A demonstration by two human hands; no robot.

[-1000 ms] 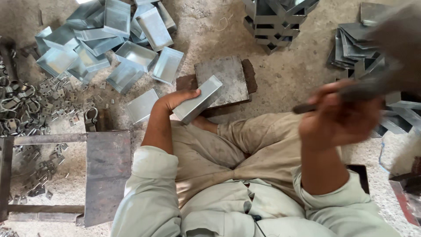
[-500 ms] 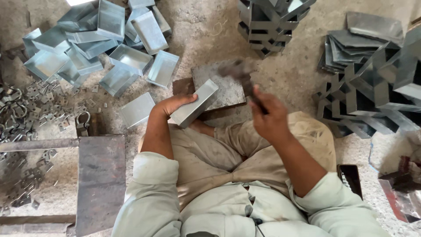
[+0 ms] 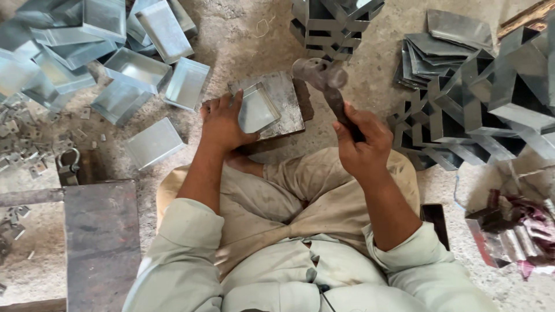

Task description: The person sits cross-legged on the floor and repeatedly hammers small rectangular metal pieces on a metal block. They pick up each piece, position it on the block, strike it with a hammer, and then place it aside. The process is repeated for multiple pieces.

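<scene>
Tray: small sheet-metal tray (image 3: 257, 108) now lies flat on the steel block (image 3: 286, 98), open side up; a moment ago it stood tilted on edge.
Hammer: hammer (image 3: 321, 74) has swung in from the right, head poised just above the block's right edge, so a blow looks close.
Left hand: left hand (image 3: 222, 122) presses fingers on the tray's left rim, pinning it.
Right hand: right hand (image 3: 361, 138) is clenched around the hammer handle.
Around: finished trays (image 3: 136, 69) piled on the ground, upper left.
</scene>
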